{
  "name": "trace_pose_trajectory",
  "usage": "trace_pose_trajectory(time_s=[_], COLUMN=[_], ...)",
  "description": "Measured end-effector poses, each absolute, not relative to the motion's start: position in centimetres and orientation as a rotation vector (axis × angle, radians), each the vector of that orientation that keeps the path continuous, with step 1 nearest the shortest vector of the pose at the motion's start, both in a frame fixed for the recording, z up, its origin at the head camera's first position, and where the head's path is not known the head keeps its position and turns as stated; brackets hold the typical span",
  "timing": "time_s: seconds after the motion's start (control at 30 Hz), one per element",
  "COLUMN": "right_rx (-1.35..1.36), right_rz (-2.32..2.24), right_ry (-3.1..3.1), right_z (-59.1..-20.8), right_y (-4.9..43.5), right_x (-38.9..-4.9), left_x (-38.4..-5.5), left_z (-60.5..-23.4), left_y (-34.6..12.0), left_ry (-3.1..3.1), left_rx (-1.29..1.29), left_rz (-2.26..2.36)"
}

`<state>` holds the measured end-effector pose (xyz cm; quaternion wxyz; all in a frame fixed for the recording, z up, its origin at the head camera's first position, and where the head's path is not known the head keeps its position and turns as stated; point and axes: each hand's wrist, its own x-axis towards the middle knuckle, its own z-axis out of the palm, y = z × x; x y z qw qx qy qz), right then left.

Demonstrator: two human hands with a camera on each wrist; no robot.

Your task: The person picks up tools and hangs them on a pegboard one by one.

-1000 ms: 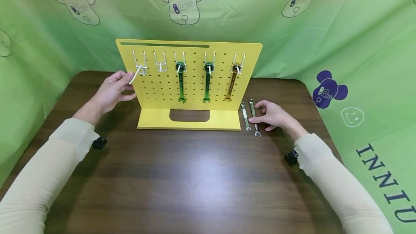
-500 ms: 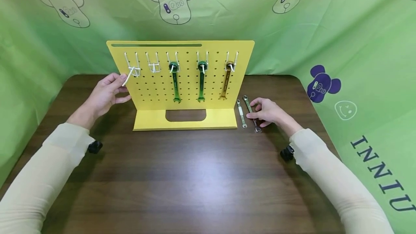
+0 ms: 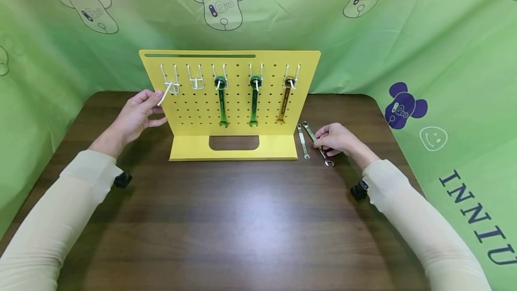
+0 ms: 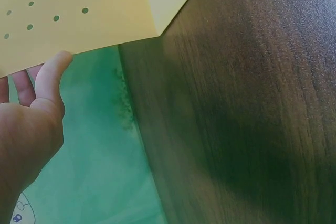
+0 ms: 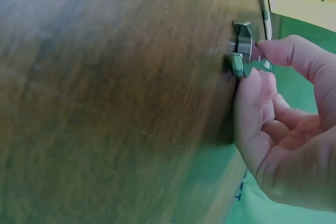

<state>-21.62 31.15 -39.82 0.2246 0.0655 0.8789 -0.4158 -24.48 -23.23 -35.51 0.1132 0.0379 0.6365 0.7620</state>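
Note:
My left hand [image 3: 137,113] holds the left edge of the yellow pegboard [image 3: 194,147], near the white hook [image 3: 166,93] at its far left. In the left wrist view, several fingers [image 4: 50,80] meet the board's edge and some pass behind it. On the table to the board's right, my right hand [image 3: 337,139] pinches the longer silver combination wrench [image 3: 310,132] between thumb and fingers; its open end points toward me. A shorter silver wrench [image 3: 303,142] lies between that one and the board. The right wrist view shows the held wrench's open end [image 5: 244,45] near the fingertips.
Two green wrenches [image 3: 222,107] [image 3: 254,107] and a bronze-coloured wrench [image 3: 284,107] hang on white hooks. The second hook from the left [image 3: 196,82] bears nothing. A brown wooden table [image 3: 226,219] lies beneath, with a green printed curtain [image 3: 274,12] behind and at the sides.
My right fingers have closed on the longer wrench, and its open end has swung to the right, away from the shorter one. My left hand stays at the board's edge.

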Motion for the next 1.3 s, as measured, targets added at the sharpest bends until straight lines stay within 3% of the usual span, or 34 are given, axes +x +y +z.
trace_pose_trajectory(time_s=[0.7, 1.07, 1.3], right_rx=[0.037, -0.192, -0.351], right_rz=[-1.433, -1.515, -1.491], right_ry=[2.302, 2.191, 2.141], right_z=[-37.6, -34.7, -33.7], right_y=[31.3, 26.8, 20.9], right_x=[-19.4, -17.9, -18.6], left_x=[-24.5, -24.5, -24.5], left_z=[-35.7, -35.5, -35.5], left_y=[-22.9, -22.9, -23.3], left_ry=[1.864, 1.892, 1.896], left_rx=[0.138, 0.133, 0.122], left_rz=[2.231, 2.193, 2.202])
